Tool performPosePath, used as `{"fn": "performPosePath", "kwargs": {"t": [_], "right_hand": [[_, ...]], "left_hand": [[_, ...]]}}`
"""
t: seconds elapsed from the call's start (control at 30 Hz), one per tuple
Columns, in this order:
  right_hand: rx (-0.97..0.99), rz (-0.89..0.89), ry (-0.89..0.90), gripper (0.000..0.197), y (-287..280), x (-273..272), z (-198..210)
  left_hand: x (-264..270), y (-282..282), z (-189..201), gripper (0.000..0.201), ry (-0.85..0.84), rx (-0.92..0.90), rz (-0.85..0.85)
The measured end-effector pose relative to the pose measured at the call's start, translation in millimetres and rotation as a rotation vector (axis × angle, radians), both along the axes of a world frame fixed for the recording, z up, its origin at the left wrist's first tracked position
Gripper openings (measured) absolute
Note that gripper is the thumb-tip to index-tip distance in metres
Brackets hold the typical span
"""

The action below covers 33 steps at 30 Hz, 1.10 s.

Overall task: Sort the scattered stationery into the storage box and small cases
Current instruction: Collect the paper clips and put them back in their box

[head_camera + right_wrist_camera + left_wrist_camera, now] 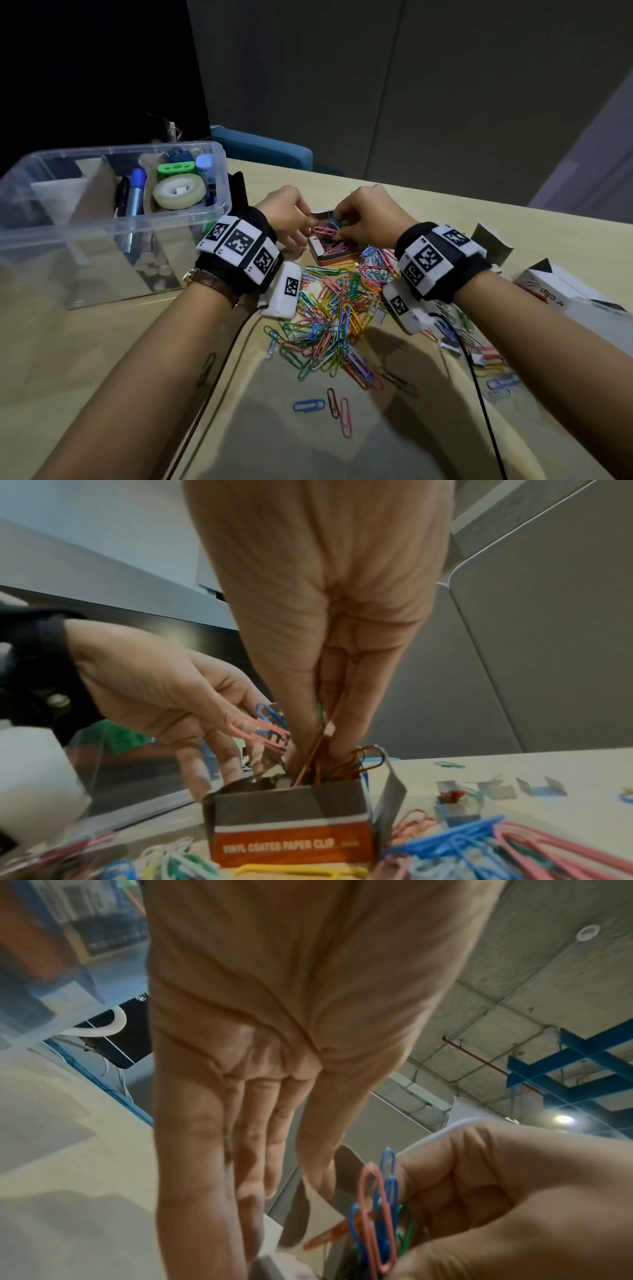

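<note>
While the small paper clip box [291, 829] stands open on the table [102, 342] beyond the loose pile of coloured paper clips [335, 315], the right hand [370, 216] pinches a bunch of clips [356, 761] and has its fingertips down in the box's mouth. Just beside it, the left hand [284, 216] reaches toward the box with straight, loosely spread fingers. To the left stands the clear storage box [68, 246] holding tape and markers.

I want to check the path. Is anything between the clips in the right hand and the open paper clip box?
Nothing visible. The right hand already pushes its clips into the open top of the paper clip box; the left hand stays beside it.
</note>
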State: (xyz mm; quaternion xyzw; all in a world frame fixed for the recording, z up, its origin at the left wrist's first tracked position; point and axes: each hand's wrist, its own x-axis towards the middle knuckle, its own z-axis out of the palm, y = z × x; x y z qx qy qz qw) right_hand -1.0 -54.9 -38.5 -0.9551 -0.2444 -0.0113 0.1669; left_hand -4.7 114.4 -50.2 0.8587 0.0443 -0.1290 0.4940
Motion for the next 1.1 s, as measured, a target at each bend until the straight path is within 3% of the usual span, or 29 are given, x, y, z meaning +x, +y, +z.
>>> {"fn": "performPosePath", "kwargs": {"t": [0.07,0.2,0.37,0.53,0.77,0.87,0.97,1.1], "right_hand": [[-0.015,0.005,0.018,0.019,1.4,0.3,-0.9],[-0.022,0.022,0.099,0.025,-0.1,-0.9,-1.6],[0.231,-0.007,0.138,0.021,-16.1,-1.4,7.0],[0.255,-0.063,0.149,0.015,-29.1,-5.4,6.9],[-0.034,-0.068,0.077,0.017,-16.6,-7.0,-2.0],[-0.067,-0.036,0.067,0.019,-10.1,-8.3,-2.3],[-0.126,-0.120,0.024,0.014,-4.9,-9.1,-2.8],[-0.140,-0.187,0.047,0.011,1.3,-10.2,-6.5]], "left_hand": [[-2.6,1.9,0.3,0.007,0.026,0.008,-0.004],[-10.2,0.1,3.4,0.027,0.035,0.023,-0.031],[-20.6,0.8,7.7,0.020,-0.019,0.066,0.016],[-31.5,-3.2,14.7,0.033,-0.033,0.155,-0.081],[-22.5,-12.4,14.2,0.022,-0.044,0.256,-0.120],[-21.8,-11.7,14.1,0.016,-0.071,0.257,-0.137],[-21.0,-9.2,12.2,0.013,-0.081,0.226,-0.144],[-20.7,-5.3,10.4,0.022,-0.064,0.170,-0.158]]}}
